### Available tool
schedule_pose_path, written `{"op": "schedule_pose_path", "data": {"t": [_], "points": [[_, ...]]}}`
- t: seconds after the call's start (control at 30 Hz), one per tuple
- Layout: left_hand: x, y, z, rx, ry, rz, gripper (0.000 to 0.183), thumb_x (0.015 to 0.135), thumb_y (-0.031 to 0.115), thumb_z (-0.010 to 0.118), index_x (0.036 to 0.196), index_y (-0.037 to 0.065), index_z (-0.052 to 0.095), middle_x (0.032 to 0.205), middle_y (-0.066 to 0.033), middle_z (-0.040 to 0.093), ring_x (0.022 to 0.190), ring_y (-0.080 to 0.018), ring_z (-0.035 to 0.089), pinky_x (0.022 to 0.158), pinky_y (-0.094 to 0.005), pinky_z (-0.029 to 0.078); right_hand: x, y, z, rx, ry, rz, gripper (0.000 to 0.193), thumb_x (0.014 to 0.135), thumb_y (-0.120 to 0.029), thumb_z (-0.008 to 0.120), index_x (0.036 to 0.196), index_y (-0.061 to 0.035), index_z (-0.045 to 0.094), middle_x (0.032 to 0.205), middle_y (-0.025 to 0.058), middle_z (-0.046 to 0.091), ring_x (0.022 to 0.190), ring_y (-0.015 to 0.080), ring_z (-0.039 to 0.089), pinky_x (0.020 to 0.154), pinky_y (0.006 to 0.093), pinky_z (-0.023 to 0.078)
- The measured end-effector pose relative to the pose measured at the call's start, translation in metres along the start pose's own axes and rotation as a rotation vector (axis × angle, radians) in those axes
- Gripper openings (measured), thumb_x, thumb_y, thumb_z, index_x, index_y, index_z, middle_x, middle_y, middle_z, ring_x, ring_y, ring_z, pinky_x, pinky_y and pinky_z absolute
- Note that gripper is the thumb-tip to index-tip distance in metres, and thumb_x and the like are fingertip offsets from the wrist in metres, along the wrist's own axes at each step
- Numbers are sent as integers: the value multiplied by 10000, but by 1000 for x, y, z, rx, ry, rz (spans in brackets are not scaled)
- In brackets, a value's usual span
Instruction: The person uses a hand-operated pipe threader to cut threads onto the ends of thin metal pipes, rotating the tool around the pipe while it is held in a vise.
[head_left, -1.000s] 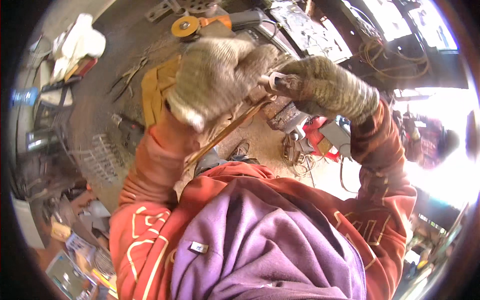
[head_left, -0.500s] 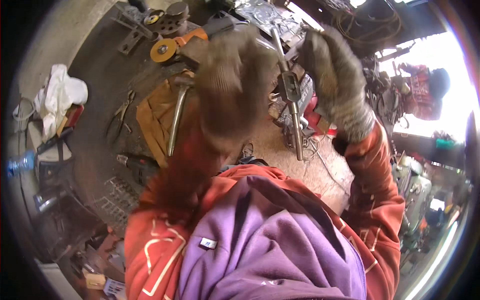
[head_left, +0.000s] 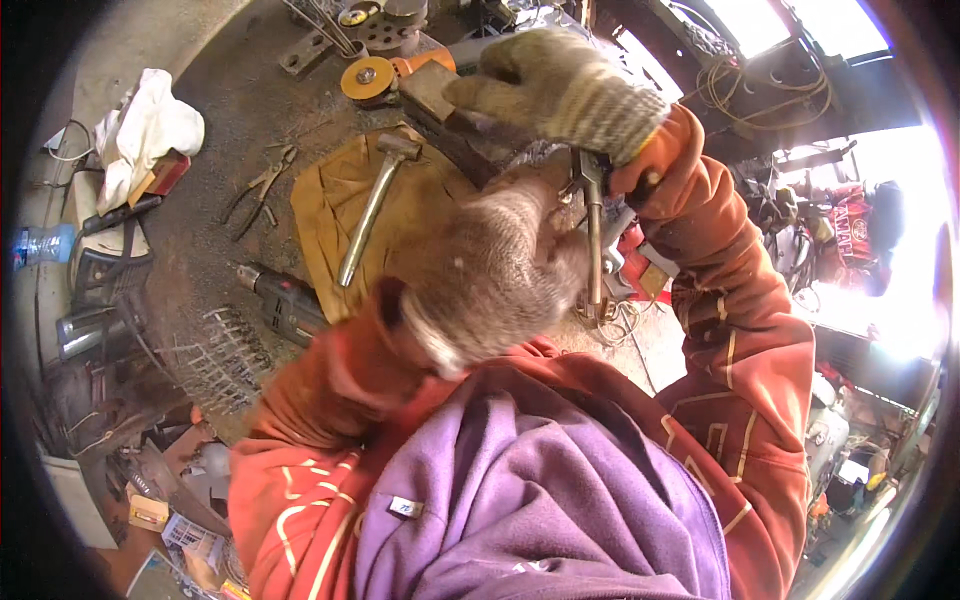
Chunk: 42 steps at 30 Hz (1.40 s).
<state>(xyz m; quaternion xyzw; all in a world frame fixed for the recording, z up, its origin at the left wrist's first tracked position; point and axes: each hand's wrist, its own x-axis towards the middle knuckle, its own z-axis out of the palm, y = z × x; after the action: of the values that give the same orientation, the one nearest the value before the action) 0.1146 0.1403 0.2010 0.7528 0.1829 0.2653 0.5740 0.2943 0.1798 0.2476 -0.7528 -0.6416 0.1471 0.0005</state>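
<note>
A metal tap wrench [head_left: 594, 232] stands roughly lengthwise in front of me, its upper part hidden behind my right forearm and glove. My gloved left hand [head_left: 500, 270], smeared by motion, is beside the wrench's lower handle. Whether its fingers touch or grip the handle cannot be made out. Stretched leftward over the wrench's top, my gloved right hand [head_left: 565, 90] has its fingers extended and no tool visible in it. Its fingertips overlap the edge of a brown block [head_left: 428, 92]; contact is unclear.
A hammer [head_left: 370, 205] lies on a tan cloth [head_left: 318, 190] at the left. Around it are an orange angle grinder [head_left: 368, 78], pliers [head_left: 260, 190], a dark power drill [head_left: 285, 300] and several small metal pieces [head_left: 225, 355]. A cable coils on the floor near the wrench.
My right hand has swung left across the wrench's top toward the block. My left hand has moved down and right to the lower handle. The view has shifted slightly.
</note>
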Motion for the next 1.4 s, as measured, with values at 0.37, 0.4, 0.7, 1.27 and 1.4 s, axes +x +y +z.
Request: {"op": "schedule_pose_path", "data": {"t": [0.37, 0.4, 0.7, 1.27, 1.4], "points": [[7, -5, 7, 92, 57, 101, 392, 833, 79, 704, 1210, -20, 662, 1051, -231, 717, 981, -456, 677, 910, -509, 538, -51, 47, 21, 551, 147, -475, 295, 1051, -271, 637, 1078, -9, 770, 867, 144, 749, 775, 294, 741, 736, 396, 585], [12, -10, -5, 114, 19, 160, 380, 851, 79, 705, 1216, -23, 672, 1076, -235, 723, 999, -447, 688, 920, -494, 546, -61, 36, 21, 477, 218, -370, 316, 1068, -291, 614, 1096, -18, 770, 855, 142, 743, 767, 295, 738, 720, 398, 580], [12, 17, -11, 348, -1, 169, 318, 963, 108, 727, 1238, -47, 695, 1093, -206, 759, 970, -325, 745, 882, -411, 579, -39, 88, -26, 180, -185, -831, 383, 1047, -243, 630, 1333, 7, 673, 1045, 123, 701, 943, 231, 692, 809, 351, 552], [144, -50, -28, 279, -390, 438, 465, 975, 420, 679, 700, 50, 739, 607, -177, 620, 548, -345, 625, 576, -471, 493, -129, 37, 34, 1195, 26, 311, 384, 1016, -215, 699, 1323, 12, 656, 1105, 105, 713, 900, 157, 669, 767, 296, 547], [191, -67, -3, 58, -657, 524, 401, 943, 409, 701, 778, 53, 787, 609, -182, 631, 510, -247, 620, 585, -417, 517, -135, -13, 50, 1436, 333, 708, 391, 1035, -231, 688, 1335, 15, 643, 1104, 92, 714, 894, 137, 672, 756, 282, 552]]}}
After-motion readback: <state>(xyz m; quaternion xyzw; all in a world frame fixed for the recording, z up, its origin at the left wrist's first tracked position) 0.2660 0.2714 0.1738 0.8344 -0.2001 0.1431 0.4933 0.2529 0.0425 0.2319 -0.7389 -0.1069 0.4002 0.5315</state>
